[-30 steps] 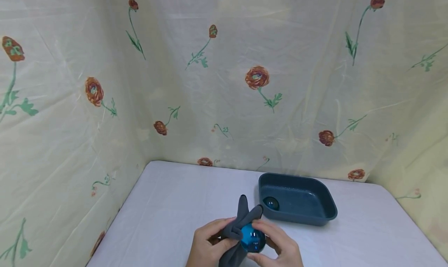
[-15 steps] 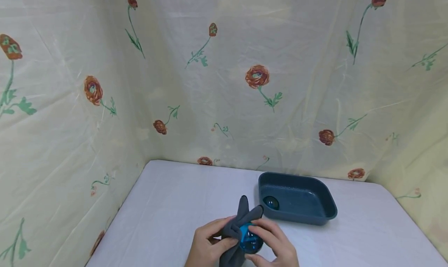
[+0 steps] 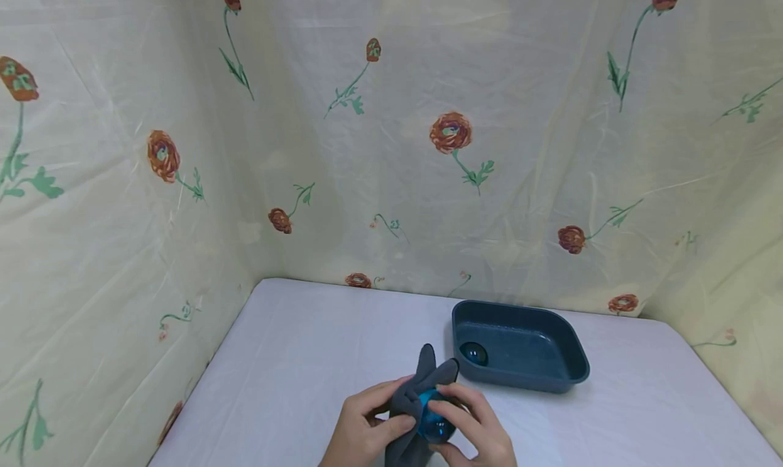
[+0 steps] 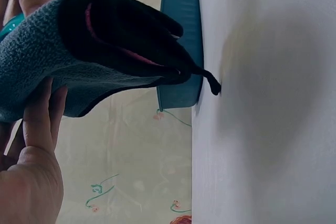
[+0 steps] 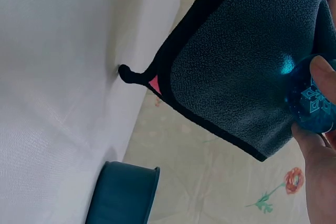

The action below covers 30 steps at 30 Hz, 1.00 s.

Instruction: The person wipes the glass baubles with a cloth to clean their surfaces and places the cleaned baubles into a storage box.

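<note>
In the head view my left hand grips a folded dark grey cloth at the front middle of the table. Black edging and a fuzzy face show on this cloth in the right wrist view. My right hand holds a shiny blue bauble between thumb and fingers, its left side against the cloth. A snowflake pattern marks the bauble in the right wrist view. Both things are held above the white tabletop. The fingers behind the cloth are partly hidden.
Behind and to the right of my hands stands a dark blue-green rectangular tray. A dark blue ball lies in its left front corner. The white-covered table meets a flowered curtain at the back.
My right hand has moved slightly left and the bauble has turned, sitting closer into the cloth. The left hand keeps its grip on the cloth nearly in place.
</note>
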Motion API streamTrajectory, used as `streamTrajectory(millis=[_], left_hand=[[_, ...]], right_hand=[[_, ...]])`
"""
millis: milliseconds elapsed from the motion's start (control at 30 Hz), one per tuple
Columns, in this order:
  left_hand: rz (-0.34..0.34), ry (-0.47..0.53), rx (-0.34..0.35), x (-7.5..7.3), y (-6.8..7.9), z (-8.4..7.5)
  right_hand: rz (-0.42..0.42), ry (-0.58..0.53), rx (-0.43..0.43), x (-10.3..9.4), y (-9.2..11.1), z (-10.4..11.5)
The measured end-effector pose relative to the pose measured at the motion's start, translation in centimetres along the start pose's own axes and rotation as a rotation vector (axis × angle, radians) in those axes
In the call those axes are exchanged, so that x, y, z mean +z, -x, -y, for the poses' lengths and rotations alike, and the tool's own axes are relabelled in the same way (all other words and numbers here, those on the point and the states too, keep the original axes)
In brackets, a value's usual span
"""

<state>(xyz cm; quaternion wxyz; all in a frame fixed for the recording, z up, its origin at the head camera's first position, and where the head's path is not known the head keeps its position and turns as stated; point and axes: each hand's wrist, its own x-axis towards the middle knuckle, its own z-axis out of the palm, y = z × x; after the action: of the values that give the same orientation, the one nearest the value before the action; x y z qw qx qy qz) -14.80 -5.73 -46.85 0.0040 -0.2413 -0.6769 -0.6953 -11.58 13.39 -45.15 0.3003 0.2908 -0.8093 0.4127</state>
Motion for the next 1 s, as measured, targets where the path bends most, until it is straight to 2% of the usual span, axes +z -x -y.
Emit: streamTrajectory(millis=[200,333,500,700,800,900,1000], left_hand=[[0.021,0.009,0.029,0.1,-0.1,0.0],[0.032,0.02,0.031,0.2,0.0,-0.1],[0.037,0.025,0.013,0.2,0.1,-0.1],[0.035,-0.011,0.049,0.3,0.1,0.1],[0.026,-0.036,0.062,0.3,0.1,0.1],[0.015,-0.066,0.073,0.4,0.2,-0.1],[0.004,-0.086,0.051,0.7,0.3,-0.4]], right_hand=[[0.005,0.071,0.031,-0.2,0.1,-0.1],[0.011,0.041,0.069,-0.3,0.1,-0.2],[0.043,-0.055,0.193,-0.4,0.0,0.2],[0.069,-0.16,0.309,-0.7,-0.1,0.6],[0.064,-0.171,0.342,-0.7,-0.2,0.7],[0.034,-0.173,0.41,-0.6,-0.3,0.9],[0.004,-0.179,0.465,-0.4,-0.3,1.0]])
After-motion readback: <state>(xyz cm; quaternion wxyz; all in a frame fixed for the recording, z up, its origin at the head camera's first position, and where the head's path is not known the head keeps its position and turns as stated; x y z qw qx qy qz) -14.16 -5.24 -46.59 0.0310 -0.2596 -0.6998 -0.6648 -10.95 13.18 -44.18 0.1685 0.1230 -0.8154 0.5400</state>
